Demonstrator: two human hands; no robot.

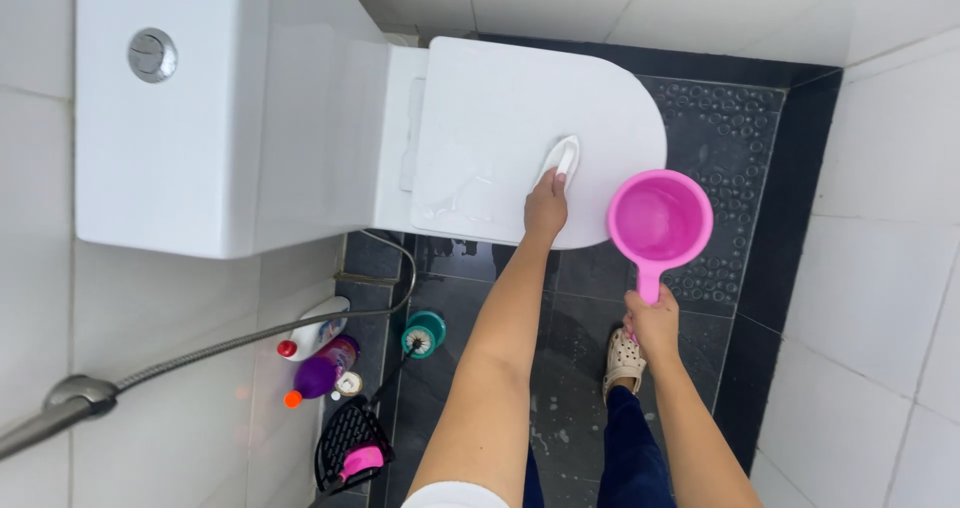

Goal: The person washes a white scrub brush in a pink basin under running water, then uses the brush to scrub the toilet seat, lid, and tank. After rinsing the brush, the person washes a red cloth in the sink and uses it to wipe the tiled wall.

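Note:
My left hand presses a white scrubbing pad onto the closed white toilet lid, which is wet with water near its hinge side. My right hand grips the handle of a pink plastic water scoop, held upright just off the lid's front edge, over the dark floor. The white toilet tank with a round chrome flush button lies to the left.
A metal hose with a sprayer runs along the left wall. Two cleaner bottles, a teal toilet brush holder and a black rack with a pink brush stand on the dark wet floor. White tiled walls close in on the right.

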